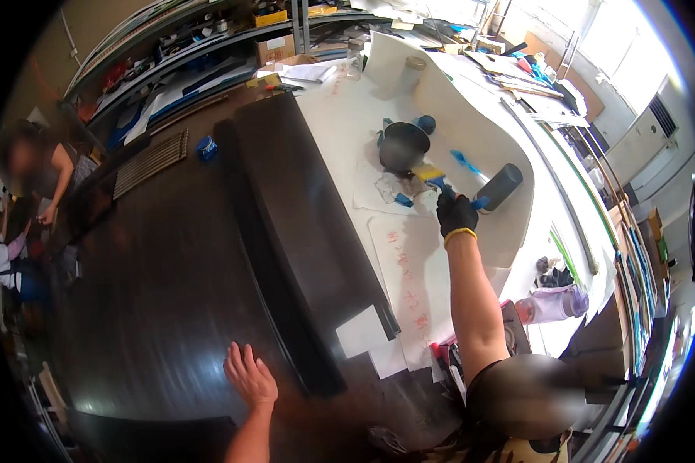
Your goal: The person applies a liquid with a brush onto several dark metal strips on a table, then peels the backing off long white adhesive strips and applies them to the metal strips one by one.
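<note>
My left hand [251,378] is bare and lies palm down on a broad, dark, glossy sheet [154,285]; its fingers are spread and hold nothing. To its right a long black strip [274,262] runs away from me, beside a wide dark panel [316,193]. My right hand is out of view. A co-worker's black-gloved hand [457,214] reaches over the white work surface at the right. It is at a brush [432,176] with yellow and blue parts, near a black pot [404,147]; its exact grip is hard to make out.
A dark grey cylinder [502,185] and a blue brush [463,162] lie inside a curved white sheet [479,116]. White paper [367,336] overlaps the panel's near end. A ribbed slatted piece [153,163] and blue tape roll [206,147] lie farther off. Another person [50,177] is at far left.
</note>
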Motion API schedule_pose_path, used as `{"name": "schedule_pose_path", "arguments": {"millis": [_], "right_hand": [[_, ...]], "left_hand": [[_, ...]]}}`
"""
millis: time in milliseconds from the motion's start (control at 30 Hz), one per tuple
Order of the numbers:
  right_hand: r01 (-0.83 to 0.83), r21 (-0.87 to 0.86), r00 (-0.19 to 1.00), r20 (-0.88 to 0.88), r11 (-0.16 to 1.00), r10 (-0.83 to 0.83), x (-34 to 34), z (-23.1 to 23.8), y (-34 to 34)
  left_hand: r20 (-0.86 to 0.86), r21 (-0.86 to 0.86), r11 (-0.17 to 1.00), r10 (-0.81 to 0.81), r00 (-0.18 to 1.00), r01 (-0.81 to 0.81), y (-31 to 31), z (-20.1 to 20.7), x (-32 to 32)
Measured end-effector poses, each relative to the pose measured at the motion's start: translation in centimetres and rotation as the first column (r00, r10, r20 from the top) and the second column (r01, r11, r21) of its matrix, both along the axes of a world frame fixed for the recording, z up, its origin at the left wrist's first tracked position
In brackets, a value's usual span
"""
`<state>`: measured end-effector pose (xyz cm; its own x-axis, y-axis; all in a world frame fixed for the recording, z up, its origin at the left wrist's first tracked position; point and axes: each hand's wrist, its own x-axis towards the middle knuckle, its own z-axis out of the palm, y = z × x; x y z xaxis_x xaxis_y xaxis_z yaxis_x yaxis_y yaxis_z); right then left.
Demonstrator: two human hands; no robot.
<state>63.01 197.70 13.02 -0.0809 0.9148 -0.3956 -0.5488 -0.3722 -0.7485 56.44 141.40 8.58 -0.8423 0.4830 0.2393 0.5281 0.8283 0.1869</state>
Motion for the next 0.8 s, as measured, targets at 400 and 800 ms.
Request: {"name": "schedule_pose_path", "arguments": {"millis": [400, 800], "right_hand": [[-0.785, 0.61, 0.454, 0.682, 0.105, -0.574, -3.7, 4.2, 1.0], [-0.51, 0.569, 0.86, 0.343, 0.645, 0.378, -0.1, 4.1, -2.9]], "left_hand": [[0.012, -0.012, 1.0, 0.029, 0.999, -0.029, -0.1, -0.1, 0.0], [0.015, -0.004, 1.0, 0.031, 0.999, -0.031, -0.6, -0.2, -0.1]]}}
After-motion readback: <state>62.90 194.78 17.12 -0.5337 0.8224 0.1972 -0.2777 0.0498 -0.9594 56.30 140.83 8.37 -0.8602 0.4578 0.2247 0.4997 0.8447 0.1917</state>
